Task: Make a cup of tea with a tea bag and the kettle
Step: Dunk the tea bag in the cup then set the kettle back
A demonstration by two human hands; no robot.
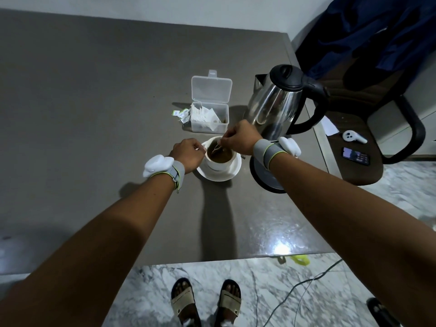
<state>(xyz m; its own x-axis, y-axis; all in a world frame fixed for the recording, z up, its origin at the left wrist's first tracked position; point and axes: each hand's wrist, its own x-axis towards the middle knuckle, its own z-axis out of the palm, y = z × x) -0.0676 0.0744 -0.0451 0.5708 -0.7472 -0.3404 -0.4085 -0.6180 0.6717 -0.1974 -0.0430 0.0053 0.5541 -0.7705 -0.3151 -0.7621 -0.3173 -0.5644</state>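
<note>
A white cup (218, 162) full of brown tea stands on a white saucer (227, 174) in the middle of the grey table. My right hand (240, 138) hovers over the cup, fingers pinched on the tea bag string (218, 147), which runs down into the tea. My left hand (188, 154) is closed against the cup's left rim and holds it. The steel kettle (274, 107) with black lid and handle sits on its base just right of the cup, behind my right wrist.
An open clear plastic box (210, 119) of tea bags stands behind the cup, with tags hanging out on its left. A side table at right carries a phone (356, 156) and a white earbud case (354, 136). A chair with blue cloth stands beyond it. Cables lie on the floor.
</note>
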